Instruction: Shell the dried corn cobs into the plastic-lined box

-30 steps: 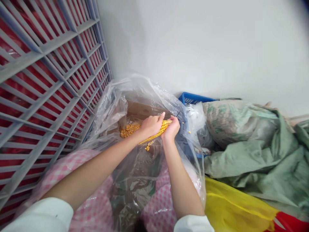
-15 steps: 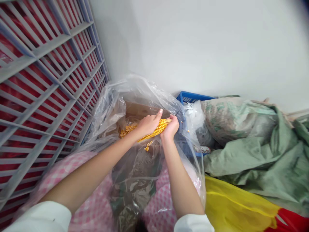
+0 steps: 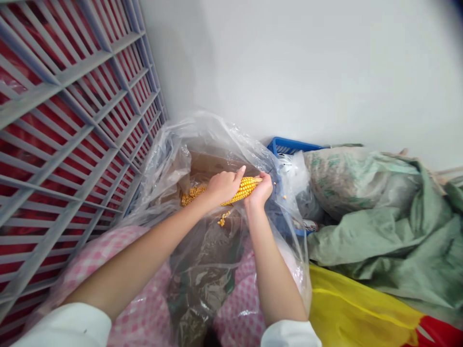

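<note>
Both my hands hold one yellow corn cob (image 3: 245,188) over a clear plastic bag (image 3: 202,144). My left hand (image 3: 222,187) wraps the cob's near part, thumb stretched along it. My right hand (image 3: 261,190) grips the far end. Loose yellow kernels (image 3: 192,194) lie in a heap inside the bag, against a brown cardboard wall (image 3: 213,163). A few kernels (image 3: 222,220) lie just below the cob. The bag's lower part drapes over my lap, which is covered in pink checked cloth (image 3: 137,308).
A grey grid crate wall (image 3: 68,120) with red behind it stands at the left. A blue basket (image 3: 289,145) sits behind the bag. Green woven sacks (image 3: 383,217) pile up at the right, with a yellow sack (image 3: 347,308) below them. A white wall is behind.
My hands and the cob stay in nearly the same place over the bag; the grip has shifted slightly on the cob. The view has moved a little.
</note>
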`<state>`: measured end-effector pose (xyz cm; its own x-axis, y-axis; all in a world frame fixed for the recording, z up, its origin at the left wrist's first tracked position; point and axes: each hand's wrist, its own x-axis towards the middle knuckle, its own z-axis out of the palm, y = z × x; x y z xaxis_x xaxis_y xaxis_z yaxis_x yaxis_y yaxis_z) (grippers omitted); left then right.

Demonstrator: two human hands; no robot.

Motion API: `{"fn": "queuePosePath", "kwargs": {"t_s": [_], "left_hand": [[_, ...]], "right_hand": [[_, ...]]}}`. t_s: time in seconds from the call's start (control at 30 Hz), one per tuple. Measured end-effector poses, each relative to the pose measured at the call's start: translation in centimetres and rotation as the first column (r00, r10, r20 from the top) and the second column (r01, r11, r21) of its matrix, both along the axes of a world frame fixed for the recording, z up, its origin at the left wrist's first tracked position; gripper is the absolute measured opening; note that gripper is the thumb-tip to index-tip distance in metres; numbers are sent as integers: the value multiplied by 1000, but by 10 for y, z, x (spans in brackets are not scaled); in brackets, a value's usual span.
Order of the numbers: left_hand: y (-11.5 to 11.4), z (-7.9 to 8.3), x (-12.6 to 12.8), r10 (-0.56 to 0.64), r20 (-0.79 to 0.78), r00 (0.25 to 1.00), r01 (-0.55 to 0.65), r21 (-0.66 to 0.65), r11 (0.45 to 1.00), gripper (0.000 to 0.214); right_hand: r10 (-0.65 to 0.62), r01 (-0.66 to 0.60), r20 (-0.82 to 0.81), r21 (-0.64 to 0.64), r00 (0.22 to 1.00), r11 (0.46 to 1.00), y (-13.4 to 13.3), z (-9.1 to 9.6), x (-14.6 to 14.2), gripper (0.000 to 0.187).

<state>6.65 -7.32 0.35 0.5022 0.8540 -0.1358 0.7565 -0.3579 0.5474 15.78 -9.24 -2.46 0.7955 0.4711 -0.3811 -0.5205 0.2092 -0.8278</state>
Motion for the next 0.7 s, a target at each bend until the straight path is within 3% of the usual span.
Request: {"fn": "queuePosePath", "kwargs": {"t_s": [0.2, 0.33, 0.5, 0.7], "left_hand": [[14, -1, -6, -40, 211, 977, 74, -154, 985, 84], [9, 7, -4, 2, 119, 993, 23, -211, 977, 86], [-4, 5, 3, 16, 8, 1000, -16, -43, 999, 82], [11, -11, -1, -62, 50, 997, 60, 24, 998, 72]], "right_hand": [[-5, 5, 53, 6, 999, 1000, 0, 0, 3, 16], [-34, 35, 38, -2, 999, 999, 1, -1, 5, 16], [5, -2, 83, -34, 997, 999, 2, -4, 1, 15], [21, -17, 185, -20, 983, 1000, 1, -7, 0, 14]]}}
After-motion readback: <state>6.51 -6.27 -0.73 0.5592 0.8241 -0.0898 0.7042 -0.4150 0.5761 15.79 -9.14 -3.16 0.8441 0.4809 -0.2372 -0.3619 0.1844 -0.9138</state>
